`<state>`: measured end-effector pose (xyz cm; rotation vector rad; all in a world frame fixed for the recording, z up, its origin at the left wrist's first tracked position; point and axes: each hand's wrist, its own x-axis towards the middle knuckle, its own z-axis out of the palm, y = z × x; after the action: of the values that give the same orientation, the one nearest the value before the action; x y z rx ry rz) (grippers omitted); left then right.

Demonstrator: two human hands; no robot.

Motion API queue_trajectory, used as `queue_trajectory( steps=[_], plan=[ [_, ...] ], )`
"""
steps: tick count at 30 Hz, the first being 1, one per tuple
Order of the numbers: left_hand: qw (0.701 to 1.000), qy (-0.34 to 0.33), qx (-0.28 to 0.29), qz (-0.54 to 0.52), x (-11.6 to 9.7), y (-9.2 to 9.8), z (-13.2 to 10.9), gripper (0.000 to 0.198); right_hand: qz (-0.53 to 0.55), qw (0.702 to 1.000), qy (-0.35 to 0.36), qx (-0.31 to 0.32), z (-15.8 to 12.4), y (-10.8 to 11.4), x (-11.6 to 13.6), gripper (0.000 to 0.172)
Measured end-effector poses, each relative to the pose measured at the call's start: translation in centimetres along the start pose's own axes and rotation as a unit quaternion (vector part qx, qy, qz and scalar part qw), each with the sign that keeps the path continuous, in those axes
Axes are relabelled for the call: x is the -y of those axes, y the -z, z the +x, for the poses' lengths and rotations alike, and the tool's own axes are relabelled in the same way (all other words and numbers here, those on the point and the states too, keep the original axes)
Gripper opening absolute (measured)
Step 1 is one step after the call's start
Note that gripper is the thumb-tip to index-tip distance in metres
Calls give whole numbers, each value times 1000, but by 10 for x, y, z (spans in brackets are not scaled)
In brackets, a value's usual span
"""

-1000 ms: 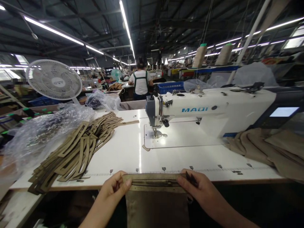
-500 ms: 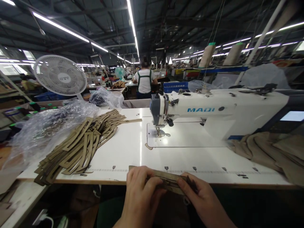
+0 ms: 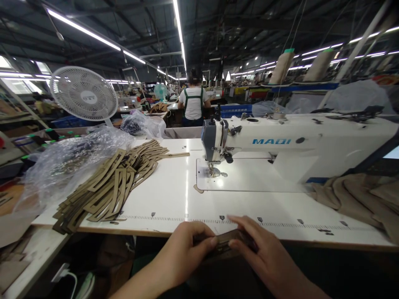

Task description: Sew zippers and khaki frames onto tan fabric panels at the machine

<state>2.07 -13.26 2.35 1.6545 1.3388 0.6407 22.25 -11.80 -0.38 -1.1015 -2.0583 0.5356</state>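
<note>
Over the front edge of the table, a brown fabric piece [image 3: 225, 238] spans the gap between my two hands. A dark, narrow line runs along it, too small to make out. My left hand [image 3: 186, 254] is closed on its left end, thumb on top and the other fingers hidden underneath. My right hand [image 3: 265, 254] holds the right end, its thumb against the near face and its index finger reaching over the far side. Much of the piece is hidden by my hands and dark below.
A white sewing machine [image 3: 299, 139] stands on the white table [image 3: 165, 195]. Left lie a heap of brown frame-shaped strips [image 3: 109, 187] and a clear plastic bag [image 3: 77, 153], with a fan [image 3: 85, 94] behind. Brown fabric [image 3: 346, 195] is heaped at right. A person [image 3: 193, 101] works ahead.
The fabric piece has come down from the table's edge toward me and tilted. My hands have drawn closer together, and my right index finger has lifted. The view has shifted slightly left.
</note>
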Motion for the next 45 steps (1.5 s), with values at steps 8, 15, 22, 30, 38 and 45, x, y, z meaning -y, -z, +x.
queue_trajectory(
  steps=[8, 15, 22, 30, 38, 45],
  plan=[
    [997, 4, 65, -43, -9, 3, 11, 25, -217, 954, 206, -3, -1, 26, 17, 28],
    [996, 13, 86, -38, -13, 4, 11, 30, -214, 955, 205, 19, 1, 24, 8, 17],
    [998, 24, 65, -14, -19, 0, 12, 28, -221, 952, 207, 38, -1, 24, 7, 16],
    [997, 23, 72, 0, -21, 1, 9, 28, -168, 971, 152, 80, -2, 27, 7, 13],
    [995, 22, 91, -35, -24, -1, 10, 27, -120, 977, 142, 108, 0, 26, 11, 13],
    [990, 15, 118, -78, -14, -3, 12, 27, -64, 983, 118, 125, 3, 29, 12, 10]
  ],
)
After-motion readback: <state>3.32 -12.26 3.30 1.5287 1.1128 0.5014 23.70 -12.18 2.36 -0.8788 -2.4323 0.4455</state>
